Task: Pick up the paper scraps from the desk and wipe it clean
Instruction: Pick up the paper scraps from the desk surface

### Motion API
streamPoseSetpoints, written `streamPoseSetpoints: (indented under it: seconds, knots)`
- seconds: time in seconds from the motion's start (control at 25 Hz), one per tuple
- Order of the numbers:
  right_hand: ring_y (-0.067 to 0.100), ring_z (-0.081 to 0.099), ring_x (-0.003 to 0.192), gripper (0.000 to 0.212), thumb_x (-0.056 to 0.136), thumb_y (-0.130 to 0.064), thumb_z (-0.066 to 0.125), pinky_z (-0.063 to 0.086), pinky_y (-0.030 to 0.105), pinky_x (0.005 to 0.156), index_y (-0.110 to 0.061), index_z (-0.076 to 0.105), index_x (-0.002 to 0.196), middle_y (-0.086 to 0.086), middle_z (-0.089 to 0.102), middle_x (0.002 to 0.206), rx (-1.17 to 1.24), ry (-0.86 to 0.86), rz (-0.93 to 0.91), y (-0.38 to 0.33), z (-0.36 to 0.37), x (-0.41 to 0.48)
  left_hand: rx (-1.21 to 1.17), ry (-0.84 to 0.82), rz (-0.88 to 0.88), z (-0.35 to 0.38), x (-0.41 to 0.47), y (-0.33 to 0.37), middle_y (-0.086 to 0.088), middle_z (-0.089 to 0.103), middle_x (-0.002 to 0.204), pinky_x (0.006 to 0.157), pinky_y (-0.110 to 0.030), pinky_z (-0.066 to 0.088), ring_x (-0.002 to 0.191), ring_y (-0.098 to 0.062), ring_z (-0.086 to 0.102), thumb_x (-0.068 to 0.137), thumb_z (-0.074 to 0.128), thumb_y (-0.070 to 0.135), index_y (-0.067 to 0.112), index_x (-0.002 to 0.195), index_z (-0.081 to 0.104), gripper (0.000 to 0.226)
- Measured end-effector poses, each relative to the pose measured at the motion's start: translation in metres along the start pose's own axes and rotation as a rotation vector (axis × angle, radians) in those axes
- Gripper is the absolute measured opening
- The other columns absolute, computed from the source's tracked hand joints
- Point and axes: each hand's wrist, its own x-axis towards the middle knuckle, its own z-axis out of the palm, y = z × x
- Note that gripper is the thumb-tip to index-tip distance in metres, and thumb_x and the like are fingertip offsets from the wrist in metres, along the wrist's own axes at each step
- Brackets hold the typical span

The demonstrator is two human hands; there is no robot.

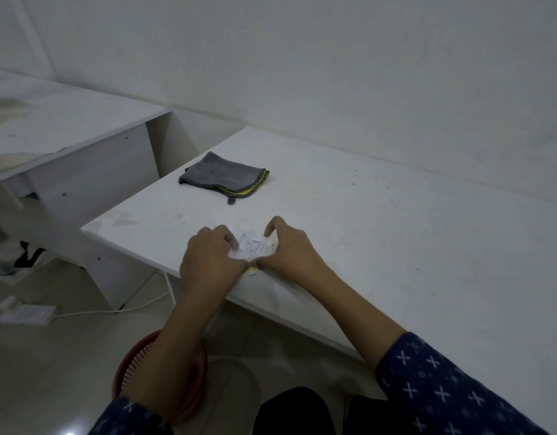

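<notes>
A small heap of white paper scraps [251, 246] lies near the front edge of the white desk [396, 233]. My left hand [208, 259] and my right hand [286, 249] cup the heap from both sides, fingers curled around it and thumbs meeting at the near side. A yellow scrap [252, 270] peeks out under the thumbs. A folded grey cloth with a yellow edge [224, 176] lies flat on the desk behind the heap, untouched.
A red mesh basket [136, 362] stands on the floor below my left forearm. A second white desk [67, 127] stands to the left. A white power strip [26, 312] with its cable lies on the tiled floor.
</notes>
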Motion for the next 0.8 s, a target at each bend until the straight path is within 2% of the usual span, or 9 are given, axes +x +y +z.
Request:
streamPoseSetpoints:
  seconds: [0.08, 0.16, 0.28, 0.4, 0.52, 0.64, 0.72, 0.8]
  knots:
    - [0.012, 0.046, 0.059, 0.046, 0.071, -0.027, 0.077, 0.039, 0.028, 0.053, -0.015, 0.044, 0.101, 0.0, 0.051, 0.071, 0.06, 0.003, -0.003, 0.004, 0.0, -0.002, 0.04, 0.012, 0.027, -0.004, 0.0, 0.002, 0.0, 0.046, 0.091, 0.064, -0.029, 0.043, 0.087, -0.018, 0.05, 0.062, 0.083, 0.032, 0.024, 0.082, 0.053, 0.037]
    - [0.014, 0.049, 0.058, 0.032, 0.074, -0.021, 0.073, 0.047, 0.036, 0.058, -0.016, 0.048, 0.094, 0.0, 0.052, 0.066, 0.101, 0.065, -0.036, 0.008, 0.002, -0.011, 0.046, 0.019, 0.056, -0.004, -0.007, 0.008, 0.0, 0.045, 0.094, 0.065, -0.028, 0.041, 0.092, -0.02, 0.05, 0.064, 0.081, 0.021, 0.023, 0.084, 0.053, 0.034]
    - [0.009, 0.05, 0.054, 0.01, 0.08, -0.02, 0.066, 0.049, 0.032, 0.063, -0.019, 0.057, 0.08, -0.006, 0.052, 0.056, 0.175, 0.217, -0.03, 0.028, -0.016, -0.025, 0.056, 0.086, 0.156, 0.008, -0.023, 0.028, -0.001, 0.05, 0.099, 0.068, -0.029, 0.04, 0.095, -0.02, 0.048, 0.069, 0.074, 0.009, 0.021, 0.086, 0.054, 0.028]
    - [0.011, 0.055, 0.062, 0.005, 0.08, -0.018, 0.064, 0.048, 0.032, 0.066, -0.019, 0.059, 0.082, -0.008, 0.056, 0.062, 0.154, 0.376, 0.005, 0.072, -0.057, -0.04, -0.012, 0.096, 0.371, 0.037, -0.04, 0.064, -0.001, 0.055, 0.097, 0.073, -0.029, 0.038, 0.091, -0.02, 0.052, 0.074, 0.069, 0.013, 0.019, 0.089, 0.057, 0.02]
    - [0.017, 0.057, 0.085, 0.019, 0.082, -0.017, 0.062, 0.047, 0.034, 0.08, -0.017, 0.058, 0.1, -0.001, 0.06, 0.085, 0.012, 0.459, 0.096, 0.134, -0.103, -0.057, -0.059, -0.041, 0.535, 0.082, -0.058, 0.114, -0.001, 0.058, 0.106, 0.082, -0.029, 0.039, 0.098, -0.019, 0.055, 0.081, 0.064, 0.023, 0.019, 0.104, 0.056, 0.024]
    - [0.023, 0.052, 0.106, 0.03, 0.085, -0.017, 0.058, 0.041, 0.035, 0.09, -0.014, 0.053, 0.115, 0.009, 0.06, 0.107, -0.135, 0.512, 0.226, 0.196, -0.145, -0.075, -0.054, -0.245, 0.614, 0.142, -0.082, 0.172, 0.002, 0.055, 0.126, 0.097, -0.028, 0.036, 0.118, -0.017, 0.049, 0.09, 0.053, 0.038, 0.021, 0.123, 0.049, 0.037]
    - [0.026, 0.05, 0.111, 0.031, 0.088, -0.017, 0.056, 0.04, 0.037, 0.094, -0.012, 0.052, 0.118, 0.011, 0.059, 0.114, -0.195, 0.541, 0.309, 0.232, -0.174, -0.086, -0.011, -0.353, 0.696, 0.175, -0.099, 0.21, -0.002, 0.044, 0.142, 0.107, -0.031, 0.029, 0.136, -0.018, 0.033, 0.093, 0.045, 0.045, 0.019, 0.135, 0.04, 0.049]
    - [0.026, 0.05, 0.112, 0.029, 0.09, -0.016, 0.052, 0.04, 0.038, 0.095, -0.011, 0.052, 0.118, 0.011, 0.058, 0.116, -0.229, 0.594, 0.395, 0.268, -0.206, -0.094, 0.061, -0.43, 0.79, 0.201, -0.112, 0.239, -0.003, 0.025, 0.154, 0.114, -0.033, 0.018, 0.145, -0.018, 0.014, 0.094, 0.035, 0.051, 0.018, 0.144, 0.028, 0.06]
